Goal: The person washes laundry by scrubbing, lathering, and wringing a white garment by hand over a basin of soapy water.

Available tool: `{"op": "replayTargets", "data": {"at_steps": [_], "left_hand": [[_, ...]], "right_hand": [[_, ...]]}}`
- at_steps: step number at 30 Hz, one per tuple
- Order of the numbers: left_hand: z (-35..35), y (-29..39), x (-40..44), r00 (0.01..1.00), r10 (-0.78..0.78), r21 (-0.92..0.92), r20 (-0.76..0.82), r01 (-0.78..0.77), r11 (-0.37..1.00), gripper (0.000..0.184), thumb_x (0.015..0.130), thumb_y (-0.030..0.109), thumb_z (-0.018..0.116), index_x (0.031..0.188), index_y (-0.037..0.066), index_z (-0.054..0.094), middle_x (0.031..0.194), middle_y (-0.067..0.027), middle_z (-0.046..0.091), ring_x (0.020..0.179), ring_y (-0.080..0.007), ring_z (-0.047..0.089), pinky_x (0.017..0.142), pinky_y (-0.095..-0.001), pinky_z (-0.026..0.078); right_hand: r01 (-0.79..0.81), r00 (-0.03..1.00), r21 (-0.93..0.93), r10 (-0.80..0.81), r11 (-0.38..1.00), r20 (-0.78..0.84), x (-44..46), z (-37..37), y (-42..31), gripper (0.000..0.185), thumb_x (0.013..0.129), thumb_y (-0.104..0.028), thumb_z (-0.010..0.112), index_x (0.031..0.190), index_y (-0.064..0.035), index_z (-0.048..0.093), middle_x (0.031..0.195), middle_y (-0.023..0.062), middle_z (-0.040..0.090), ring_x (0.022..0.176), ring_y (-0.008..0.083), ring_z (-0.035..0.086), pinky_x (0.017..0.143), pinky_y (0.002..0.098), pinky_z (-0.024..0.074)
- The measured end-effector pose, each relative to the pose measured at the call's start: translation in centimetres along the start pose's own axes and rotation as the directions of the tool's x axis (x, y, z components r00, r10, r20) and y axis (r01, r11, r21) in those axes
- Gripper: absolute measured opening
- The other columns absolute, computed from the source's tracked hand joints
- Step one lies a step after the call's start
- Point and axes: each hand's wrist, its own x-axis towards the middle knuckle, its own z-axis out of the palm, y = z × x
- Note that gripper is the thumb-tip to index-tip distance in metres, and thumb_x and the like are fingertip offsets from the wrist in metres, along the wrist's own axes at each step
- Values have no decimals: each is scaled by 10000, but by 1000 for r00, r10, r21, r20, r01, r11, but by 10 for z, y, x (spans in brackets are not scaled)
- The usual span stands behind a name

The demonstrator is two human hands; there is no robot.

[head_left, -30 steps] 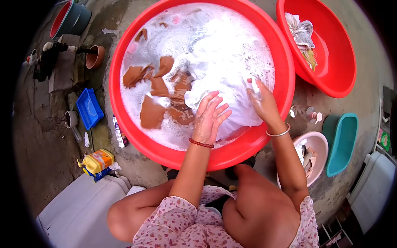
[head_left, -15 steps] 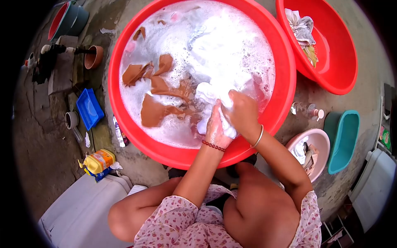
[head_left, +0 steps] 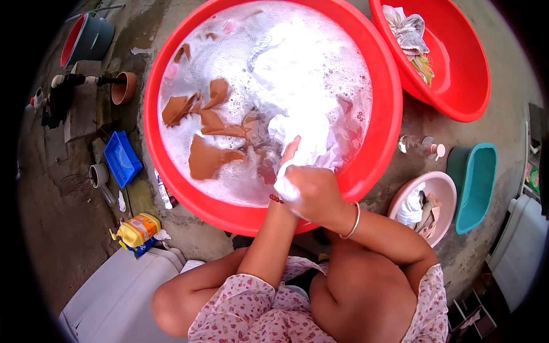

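A big red basin (head_left: 389, 123) holds sudsy water, with brown cloth (head_left: 209, 159) afloat on its left side. White cloth (head_left: 303, 128) is bunched at the near part of the basin. My right hand (head_left: 317, 191) is closed in a fist round the white cloth, over my left wrist near the basin's front rim. My left hand (head_left: 290, 151) is mostly covered by the cloth and the right hand; only a finger or thumb shows against the cloth, so its grip is hidden.
Another red basin (head_left: 466, 68) with cloths stands at the upper right. A pink basin (head_left: 449, 197) with laundry, a teal tub (head_left: 477, 188) and a clear pump bottle (head_left: 420, 146) are at right. A blue tray (head_left: 122, 159) and yellow jug (head_left: 137, 230) lie left.
My hands, apart and open at first, have come together at the white cloth. My right hand has taken hold of it and moved down toward me, over my left wrist.
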Motion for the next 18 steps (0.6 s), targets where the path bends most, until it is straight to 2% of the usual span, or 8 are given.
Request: {"op": "replayTargets", "data": {"at_steps": [2, 5, 9, 10, 13, 14, 17, 18], "left_hand": [[-4, 0, 0, 991, -120, 63, -51, 123, 990, 376, 948, 265, 408, 1240, 32, 456, 1154, -112, 556, 1052, -225, 545, 915, -368, 446], [1, -18, -2, 995, 20, -5, -99, -20, 1000, 399, 935, 331, 430, 1224, 60, 471, 1205, -85, 529, 1115, -234, 506, 965, -382, 408], [8, -15, -7, 993, 97, 40, -70, -95, 995, 381, 940, 316, 433, 1251, 96, 453, 1211, -62, 519, 1104, -198, 504, 956, -357, 412], [9, -13, -12, 997, 45, -56, 57, -41, 998, 370, 944, 300, 422, 1243, 85, 457, 1194, -71, 529, 1098, -195, 511, 950, -356, 420], [5, -16, -9, 1000, 30, -37, 5, -29, 999, 369, 949, 297, 405, 1244, 80, 453, 1193, -71, 530, 1093, -194, 516, 949, -352, 421], [3, -16, -8, 999, 31, -23, -23, -31, 999, 368, 952, 295, 396, 1245, 78, 451, 1193, -71, 530, 1091, -193, 518, 949, -350, 422], [1, -13, -10, 993, 43, 38, -106, -39, 999, 368, 959, 289, 371, 1246, 72, 445, 1192, -72, 531, 1084, -191, 524, 949, -344, 423], [10, -19, -8, 979, 117, 168, -166, -89, 982, 365, 961, 290, 364, 1247, 77, 441, 1192, -65, 530, 1081, -193, 524, 946, -342, 427]], "right_hand": [[102, 992, -21, -100, 995, 79, -5, 5, -4, 200, 641, -143, 692, 706, -74, 515, 601, 68, 508, 542, 234, 555, 498, 378, 431], [-114, 988, -204, 89, 972, -129, 34, -1, 39, 173, 671, -151, 648, 685, -65, 499, 573, 110, 525, 521, 282, 557, 462, 384, 424], [-189, 978, -238, 162, 953, -128, 36, -5, 36, 185, 684, -173, 652, 689, -60, 506, 583, 109, 533, 537, 291, 561, 457, 388, 423], [-119, 989, -204, 98, 972, -113, 27, -2, 23, 184, 679, -176, 653, 686, -67, 505, 584, 97, 526, 532, 274, 560, 453, 380, 422], [81, 996, -24, -80, 996, 44, -1, 4, -8, 193, 667, -189, 660, 675, -88, 496, 587, 62, 507, 515, 225, 554, 441, 359, 415], [118, 985, -110, -102, 987, 138, 0, 0, -5, 196, 654, -185, 664, 670, -93, 492, 588, 48, 502, 511, 209, 553, 439, 353, 413], [-79, 994, -262, 55, 962, -100, 36, -3, 37, 189, 634, -157, 665, 657, -71, 499, 560, 92, 519, 510, 266, 552, 441, 377, 413], [-119, 986, -261, 83, 958, -145, 43, -7, 49, 189, 632, -156, 668, 659, -68, 503, 553, 103, 520, 509, 278, 550, 444, 381, 415]]}}
